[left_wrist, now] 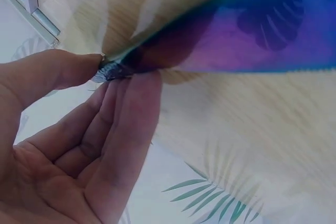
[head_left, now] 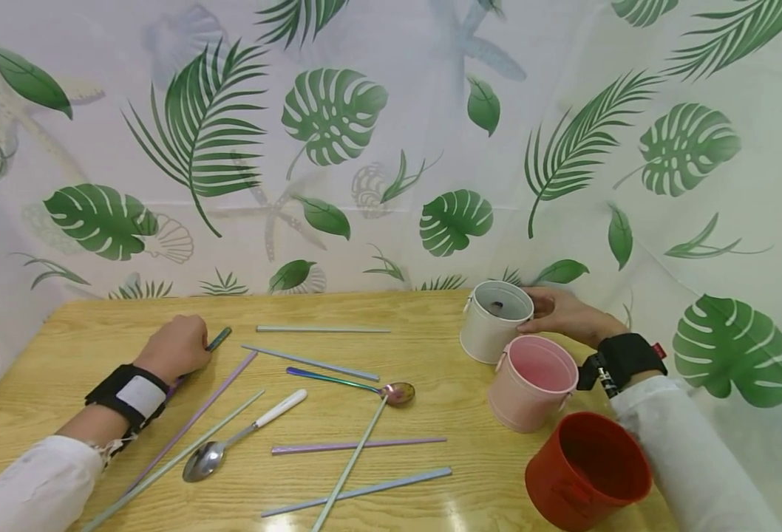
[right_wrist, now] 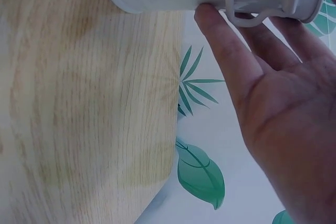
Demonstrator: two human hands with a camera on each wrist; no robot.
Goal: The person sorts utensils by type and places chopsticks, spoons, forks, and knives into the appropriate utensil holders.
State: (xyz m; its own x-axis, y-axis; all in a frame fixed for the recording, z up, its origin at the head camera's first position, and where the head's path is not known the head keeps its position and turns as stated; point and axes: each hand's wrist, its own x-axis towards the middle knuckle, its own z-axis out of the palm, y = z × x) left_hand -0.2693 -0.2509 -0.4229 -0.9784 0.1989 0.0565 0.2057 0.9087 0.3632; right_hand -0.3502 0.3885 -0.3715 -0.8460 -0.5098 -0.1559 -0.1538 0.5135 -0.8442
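My left hand [head_left: 177, 347] pinches a shiny rainbow-coloured table knife [left_wrist: 247, 35] between thumb and fingers. Its broad blade with a serrated edge fills the upper right of the left wrist view. In the head view the dark teal handle end [head_left: 219, 339] sticks out past the fingers, over the table's left side. At the back right, my right hand [head_left: 567, 316] holds a white metal bucket [head_left: 487, 332] from its right side, thumb toward the near side. The fingers lie along its wall beside the wire handle [right_wrist: 247, 22]. A small dark spot shows inside the bucket.
A pink bucket [head_left: 524, 395] and a red bucket [head_left: 564, 488] stand in front of the white one, beside my right forearm. Several pastel chopsticks [head_left: 358, 447], a rainbow spoon [head_left: 399, 394] and a white-handled spoon [head_left: 205, 461] lie on the wooden table [head_left: 431, 340]. A leaf-print cloth [head_left: 391, 177] hangs behind.
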